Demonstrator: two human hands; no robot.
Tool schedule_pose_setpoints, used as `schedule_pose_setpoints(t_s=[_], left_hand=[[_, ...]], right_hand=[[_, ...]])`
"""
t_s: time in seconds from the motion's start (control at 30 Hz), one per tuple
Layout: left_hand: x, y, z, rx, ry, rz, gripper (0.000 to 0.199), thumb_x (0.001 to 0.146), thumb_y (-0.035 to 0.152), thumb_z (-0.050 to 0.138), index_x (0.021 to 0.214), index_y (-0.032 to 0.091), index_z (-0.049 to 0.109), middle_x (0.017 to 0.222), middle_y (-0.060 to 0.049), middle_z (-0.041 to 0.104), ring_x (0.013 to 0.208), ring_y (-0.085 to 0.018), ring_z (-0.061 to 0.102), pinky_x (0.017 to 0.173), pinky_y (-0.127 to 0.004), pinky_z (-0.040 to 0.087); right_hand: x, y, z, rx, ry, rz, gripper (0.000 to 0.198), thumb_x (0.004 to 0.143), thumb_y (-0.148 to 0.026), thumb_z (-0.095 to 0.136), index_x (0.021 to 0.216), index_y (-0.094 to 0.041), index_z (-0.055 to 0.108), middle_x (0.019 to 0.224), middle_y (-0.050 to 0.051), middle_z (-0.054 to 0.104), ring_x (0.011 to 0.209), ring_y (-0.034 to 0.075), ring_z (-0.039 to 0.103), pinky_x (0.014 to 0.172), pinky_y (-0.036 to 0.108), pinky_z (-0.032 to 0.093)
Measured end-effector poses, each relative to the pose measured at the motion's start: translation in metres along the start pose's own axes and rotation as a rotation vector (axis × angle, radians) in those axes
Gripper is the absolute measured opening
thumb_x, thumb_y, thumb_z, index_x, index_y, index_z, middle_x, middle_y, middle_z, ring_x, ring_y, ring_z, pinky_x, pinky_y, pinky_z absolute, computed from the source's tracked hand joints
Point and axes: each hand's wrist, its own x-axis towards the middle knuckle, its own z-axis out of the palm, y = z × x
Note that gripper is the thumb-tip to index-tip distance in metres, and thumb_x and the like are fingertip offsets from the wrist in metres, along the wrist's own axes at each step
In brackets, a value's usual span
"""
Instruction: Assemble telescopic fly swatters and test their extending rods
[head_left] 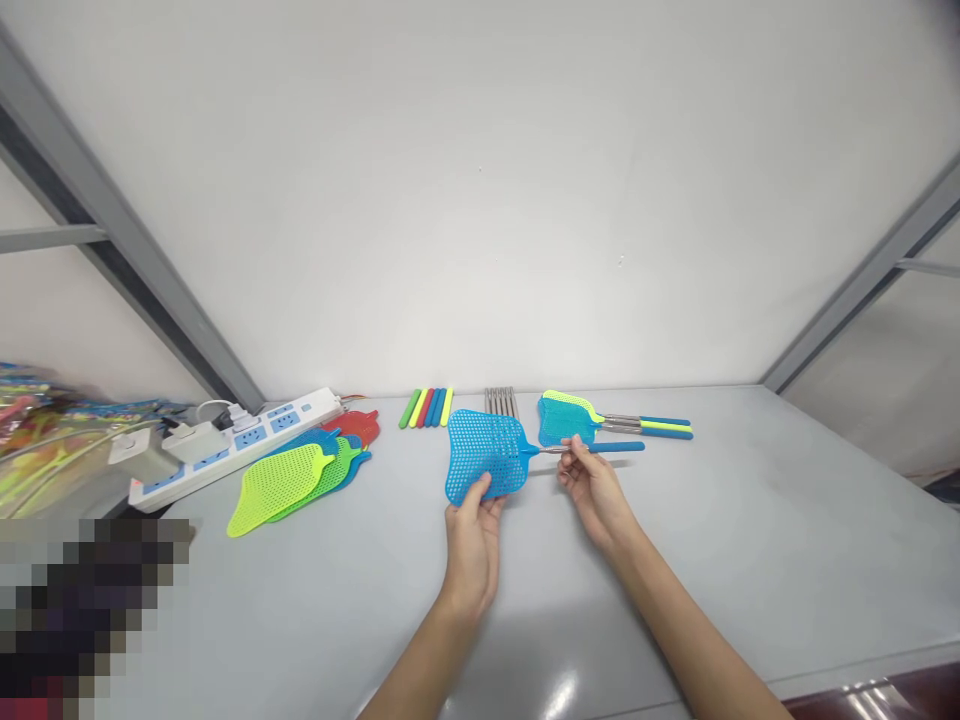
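Reaching up from the bottom of the frame, both your forearms angled toward the centre of the grey table (787, 560). Your left hand (472, 540) was raised with the palm facing away from you, thumb and fingers clamped on the lower edge of the blue fly swatter (487, 453) head, which stood tilted above the table at mid-frame. Your right hand (592, 490) sat just right of it, fingertips pinched together on the swatter's metal rod (553, 450), close to where the rod met the head; the blue handle grip (619, 446) stuck out to the right past your fingers.

Directly behind your right hand, finished swatters (570, 415) lay flat, their blue and yellow-green handles pointing right. Left of them, at the table's far edge, lay a row of bare metal rods (501, 401) and a row of coloured grips (427, 407). Further left, a fan of loose swatter heads (289, 482) in green, blue and red lay near a white power strip (240, 443). At the left edge of the frame a clear bag (45, 440) held colourful parts, blurred.
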Motion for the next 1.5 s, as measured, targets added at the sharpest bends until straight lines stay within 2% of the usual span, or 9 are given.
schedule_pose_setpoints(t_s=[0.27,0.47,0.6,0.83,1.1,1.27,1.4,1.5], left_hand=[[0.004,-0.003,-0.007,0.015,0.051,0.0,0.01,0.067,0.016,0.055,0.076,0.015,0.058,0.081,-0.002,0.061,0.078,-0.012,0.055,0.076,-0.027,0.041],[0.006,-0.001,-0.011,0.086,0.035,0.007,0.01,0.068,0.019,0.054,0.075,0.016,0.059,0.081,-0.001,0.062,0.079,-0.011,0.055,0.076,-0.025,0.04],[0.006,0.0,-0.01,0.144,0.054,0.015,0.014,0.067,0.02,0.053,0.08,0.017,0.059,0.084,0.0,0.062,0.08,-0.01,0.055,0.078,-0.024,0.039],[0.008,0.0,-0.01,0.163,0.127,0.041,0.01,0.066,0.02,0.05,0.073,0.017,0.056,0.074,0.002,0.06,0.069,-0.009,0.055,0.072,-0.024,0.04],[0.007,-0.001,-0.009,0.17,0.094,0.025,0.012,0.066,0.021,0.051,0.075,0.016,0.055,0.075,0.0,0.06,0.069,-0.01,0.055,0.07,-0.024,0.041],[0.004,-0.001,-0.007,0.202,0.051,0.006,0.014,0.064,0.02,0.052,0.076,0.016,0.056,0.077,-0.001,0.062,0.073,-0.011,0.056,0.073,-0.025,0.04],[0.003,-0.001,-0.008,0.224,0.03,-0.011,0.016,0.063,0.019,0.052,0.077,0.016,0.058,0.078,-0.001,0.063,0.075,-0.011,0.056,0.074,-0.025,0.039],[0.004,-0.001,-0.009,0.225,0.019,-0.025,0.016,0.062,0.02,0.053,0.077,0.015,0.059,0.079,-0.001,0.062,0.075,-0.012,0.056,0.076,-0.026,0.039]], right_hand=[[0.009,-0.002,-0.01,0.071,0.051,0.06,0.019,0.063,-0.033,0.063,0.074,-0.017,0.059,0.058,-0.002,0.049,0.054,0.009,0.046,0.047,0.02,0.038],[0.011,-0.003,-0.012,0.055,0.084,0.072,0.019,0.061,-0.032,0.065,0.071,-0.017,0.059,0.055,-0.002,0.051,0.05,0.009,0.047,0.045,0.021,0.038],[0.008,-0.003,-0.01,-0.011,0.08,0.05,0.019,0.061,-0.033,0.064,0.07,-0.017,0.059,0.056,-0.001,0.053,0.05,0.01,0.048,0.046,0.022,0.039],[0.005,0.002,-0.005,-0.073,0.086,-0.026,0.022,0.059,-0.036,0.065,0.061,-0.016,0.056,0.053,-0.001,0.052,0.049,0.009,0.046,0.048,0.023,0.038],[0.009,0.006,-0.008,0.028,0.091,-0.048,0.023,0.059,-0.036,0.066,0.062,-0.017,0.053,0.051,-0.004,0.046,0.048,0.008,0.043,0.047,0.022,0.037],[0.009,0.004,-0.009,0.005,0.13,-0.102,0.022,0.061,-0.037,0.063,0.069,-0.018,0.056,0.052,-0.003,0.048,0.048,0.008,0.044,0.048,0.022,0.037],[0.01,0.001,-0.012,0.004,0.115,-0.033,0.024,0.062,-0.039,0.062,0.074,-0.018,0.058,0.056,-0.001,0.054,0.052,0.01,0.049,0.05,0.023,0.04],[0.013,-0.002,-0.015,0.008,0.1,0.005,0.022,0.061,-0.035,0.064,0.073,-0.018,0.058,0.06,0.0,0.055,0.054,0.011,0.051,0.049,0.023,0.041]])
